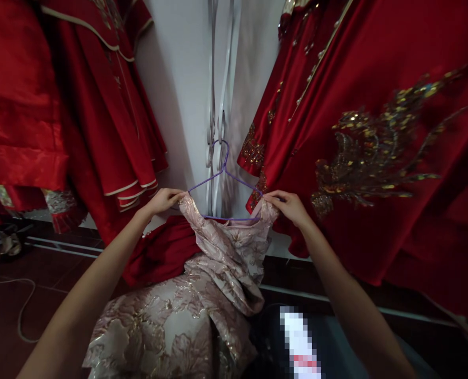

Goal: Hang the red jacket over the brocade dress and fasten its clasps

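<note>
A pale pink and gold floral dress (234,247) is on a purple wire hanger (225,171), its skirt spreading down toward the lower left. My left hand (166,200) pinches the dress's left shoulder at the hanger's end. At the opposite shoulder, my right hand (287,204) has its fingers closed on the fabric. The hanger's hook is up by a hanging metal strip (221,105); whether it is hooked there I cannot tell. Behind the dress lies a dark red cloth (162,250).
Red garments hang at left (111,116), and a red gown (376,63) with gold sequin embroidery hangs at right. A white rail (60,247) runs low along the wall. On the floor lie a pale cable (30,300) and shoes (10,245). A blurred patch (300,342) covers something at lower right.
</note>
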